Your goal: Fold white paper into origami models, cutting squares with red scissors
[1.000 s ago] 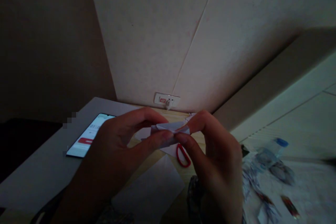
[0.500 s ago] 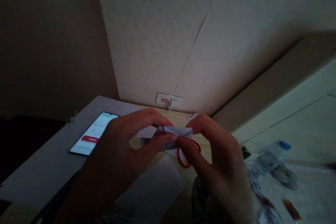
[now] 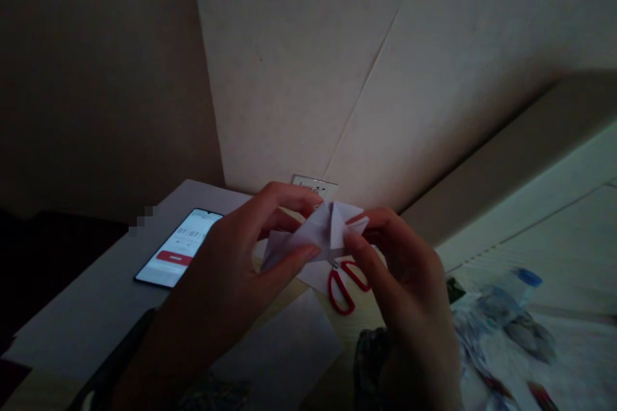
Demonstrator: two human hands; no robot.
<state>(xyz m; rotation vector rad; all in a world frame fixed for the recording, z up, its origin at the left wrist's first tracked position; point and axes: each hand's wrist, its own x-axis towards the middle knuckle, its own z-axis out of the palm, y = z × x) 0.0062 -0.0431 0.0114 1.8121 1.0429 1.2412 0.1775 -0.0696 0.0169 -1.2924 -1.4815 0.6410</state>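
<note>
A small piece of folded white paper (image 3: 308, 236) is held up between both hands, with creased, pointed flaps at its right end. My left hand (image 3: 241, 263) pinches its left part, thumb in front and fingers behind. At the right end, my right hand (image 3: 409, 276) grips a flap between thumb and fingers. Below the paper lie scissors with red handles (image 3: 341, 293); their blades are mostly hidden. A flat white sheet (image 3: 284, 347) rests on the wooden table (image 3: 354, 321) under my wrists.
A phone (image 3: 178, 247) showing a timer lies on a large pale sheet (image 3: 91, 308) at left. Behind stands a wall with a socket (image 3: 315, 185). Down at right are a clear bottle with a blue cap (image 3: 529, 277) and crumpled items.
The folded paper has been turned and raised slightly, so more of its flaps show. My right hand has shifted toward its right end. More of the scissors' red handles is visible.
</note>
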